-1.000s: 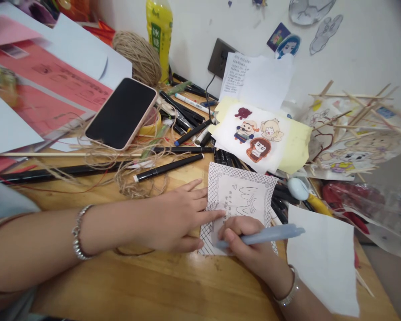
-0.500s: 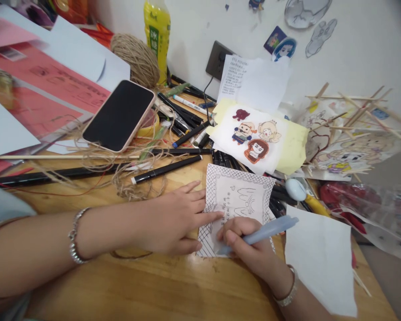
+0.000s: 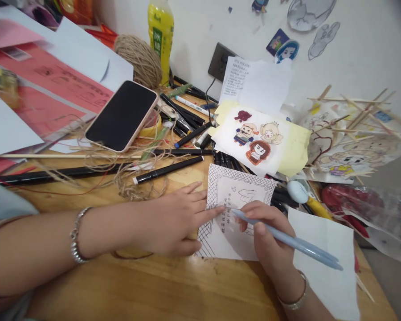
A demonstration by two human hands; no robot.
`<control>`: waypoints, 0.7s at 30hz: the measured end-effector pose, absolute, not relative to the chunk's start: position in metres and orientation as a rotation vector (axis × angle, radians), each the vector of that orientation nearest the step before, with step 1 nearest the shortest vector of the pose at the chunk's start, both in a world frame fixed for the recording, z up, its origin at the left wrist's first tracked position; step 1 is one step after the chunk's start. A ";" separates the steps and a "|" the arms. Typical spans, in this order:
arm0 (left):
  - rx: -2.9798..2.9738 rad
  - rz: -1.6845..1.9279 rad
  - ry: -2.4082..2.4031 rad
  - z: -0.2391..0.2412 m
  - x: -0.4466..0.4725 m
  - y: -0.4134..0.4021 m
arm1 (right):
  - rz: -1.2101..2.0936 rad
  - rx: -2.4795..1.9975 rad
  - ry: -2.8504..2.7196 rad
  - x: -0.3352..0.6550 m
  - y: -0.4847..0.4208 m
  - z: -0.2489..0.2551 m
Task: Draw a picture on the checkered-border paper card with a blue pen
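Note:
A small white paper with a cross-hatched border (image 3: 232, 243) lies on the wooden table (image 3: 160, 290) in front of me. My left hand (image 3: 178, 220) lies flat on its left edge, fingers stretched out and pressing it down. My right hand (image 3: 269, 236) is closed round a light blue pen (image 3: 289, 240). The pen's tip rests on the upper middle of the paper, next to my left fingertip, and its barrel points down to the right.
Black marker pens (image 3: 169, 169) and loose twine (image 3: 133, 185) lie behind the paper. A phone (image 3: 122, 116) leans at the left, near a twine ball (image 3: 138, 60) and a yellow bottle (image 3: 160, 31). Cartoon drawings (image 3: 255, 138), wooden sticks (image 3: 361, 111) and a blank sheet (image 3: 330, 258) are on the right.
My right hand has moved up the paper and turned the pen, so its tip now sits higher on the sheet and its barrel points down right. My left hand has stayed put.

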State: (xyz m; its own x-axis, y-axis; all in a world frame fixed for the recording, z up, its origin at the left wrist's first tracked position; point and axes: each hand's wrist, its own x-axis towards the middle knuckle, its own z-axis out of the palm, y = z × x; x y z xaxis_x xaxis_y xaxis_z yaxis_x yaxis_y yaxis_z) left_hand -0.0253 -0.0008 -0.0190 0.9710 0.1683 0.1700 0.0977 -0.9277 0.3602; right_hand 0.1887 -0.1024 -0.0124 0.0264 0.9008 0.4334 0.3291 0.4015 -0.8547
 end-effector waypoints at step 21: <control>2.790 0.215 0.220 -0.020 -0.026 -0.002 | 0.652 -1.487 -2.074 0.169 -0.098 -0.003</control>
State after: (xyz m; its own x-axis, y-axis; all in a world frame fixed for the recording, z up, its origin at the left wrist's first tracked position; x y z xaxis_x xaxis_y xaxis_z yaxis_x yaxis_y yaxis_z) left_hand -0.0262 -0.0021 -0.0203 0.9767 0.1767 0.1222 0.1263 -0.9324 0.3386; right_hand 0.1687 -0.0981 -0.0031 -0.2768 0.9533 0.1211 0.7127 0.2882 -0.6396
